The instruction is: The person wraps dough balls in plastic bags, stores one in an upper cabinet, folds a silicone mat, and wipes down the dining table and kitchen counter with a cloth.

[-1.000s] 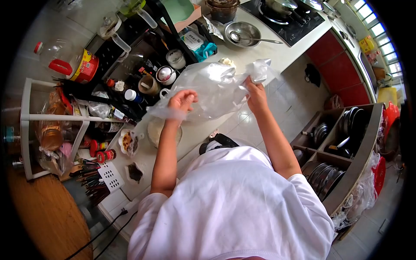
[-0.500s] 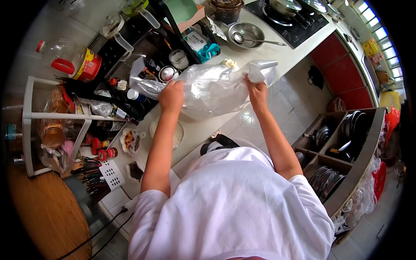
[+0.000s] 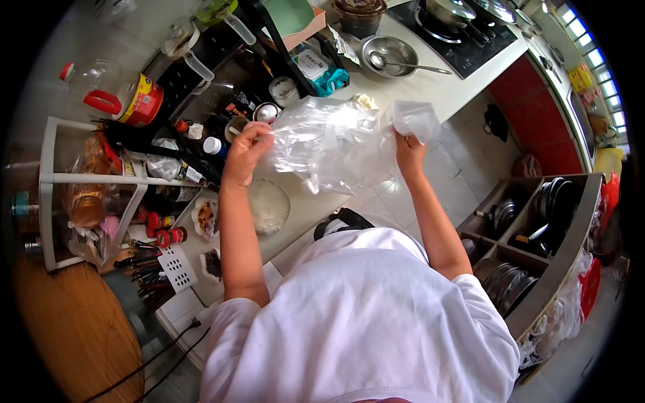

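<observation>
A clear plastic bag (image 3: 329, 144) is stretched between my two hands above the counter's front edge. My left hand (image 3: 247, 151) pinches its left end between thumb and fingers. At the other end, my right hand (image 3: 410, 153) is closed around the gathered plastic, and a flap of it stands up over the fingers. Below the bag and to the right of my left forearm, a round dish of white contents (image 3: 269, 207) rests on the counter. Just behind the bag lies a small pale yellowish piece (image 3: 365, 101).
A metal bowl (image 3: 390, 55) with a spoon stands beside the black cooktop (image 3: 463, 40). Bottles and jars crowd the black rack at left, near a large oil bottle (image 3: 138, 99). To the right, a divided cabinet (image 3: 537, 245) holds pans and lids. A wooden board (image 3: 74, 329) is at lower left.
The left end of the bag has been drawn in, and my left hand has shifted left and down. My right hand has moved slightly right and down. More of the round dish shows.
</observation>
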Demonstrator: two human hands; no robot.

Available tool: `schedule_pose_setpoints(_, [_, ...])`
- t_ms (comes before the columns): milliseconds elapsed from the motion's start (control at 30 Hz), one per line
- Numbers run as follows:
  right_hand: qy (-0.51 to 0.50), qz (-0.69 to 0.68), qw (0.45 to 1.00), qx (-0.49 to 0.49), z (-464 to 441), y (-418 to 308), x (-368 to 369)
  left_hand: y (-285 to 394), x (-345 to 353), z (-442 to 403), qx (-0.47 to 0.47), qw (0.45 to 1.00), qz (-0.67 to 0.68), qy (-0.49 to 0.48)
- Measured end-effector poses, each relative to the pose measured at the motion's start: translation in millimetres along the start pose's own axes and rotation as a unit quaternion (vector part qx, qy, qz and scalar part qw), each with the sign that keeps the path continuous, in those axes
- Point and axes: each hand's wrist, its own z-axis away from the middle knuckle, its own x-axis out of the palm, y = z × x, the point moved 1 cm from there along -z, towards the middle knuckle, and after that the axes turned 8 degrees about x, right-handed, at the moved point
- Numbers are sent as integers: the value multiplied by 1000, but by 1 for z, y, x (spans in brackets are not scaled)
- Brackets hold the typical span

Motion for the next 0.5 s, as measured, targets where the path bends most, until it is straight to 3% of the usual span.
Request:
schedule_pose_setpoints(100, [1, 24, 1000, -2, 4, -11, 0, 9, -14, 0, -12, 980, 195, 38])
schedule_pose_setpoints(133, [3, 16, 1000, 1, 4, -12, 0, 13, -14, 1, -13, 980, 194, 36])
schedule_pose_setpoints(200, [2, -15, 1000, 17, 3, -6, 2, 21, -16, 2, -50, 975, 180, 122])
schedule_pose_setpoints(233, [0, -46, 998, 32, 2, -2, 3, 11, -24, 1, -67, 991, 80, 86])
schedule_pose_setpoints(267, [0, -45, 998, 33, 1, 1, 3, -3, -24, -1, -44, 990, -104, 86])
schedule_pose_setpoints(300, [-14, -23, 999, 33, 0, 2, 2, 0, -12, 1, 65, 933, -334, 114])
schedule_pose_setpoints(333, [-28, -1, 999, 34, 0, 3, 4, 5, 5, 4, 169, 812, -542, 135])
schedule_pose_setpoints(367, [-29, -2, 999, 33, 2, 4, 6, 10, 18, 8, 171, 795, -562, 152])
schedule_pose_setpoints(400, [-41, -1, 998, 42, 5, 5, 8, 6, 29, 11, 171, 814, -538, 137])
schedule_pose_setpoints(433, [-51, 2, 997, 52, 7, 5, 9, 1, 41, 17, 124, 872, -460, 116])
schedule_pose_setpoints(467, [-50, 3, 997, 52, 9, 4, 10, -2, 56, 22, 86, 880, -461, 73])
schedule_pose_setpoints(500, [-52, -32, 997, 55, 12, 1, 13, -8, 67, 26, 84, 850, -519, 42])
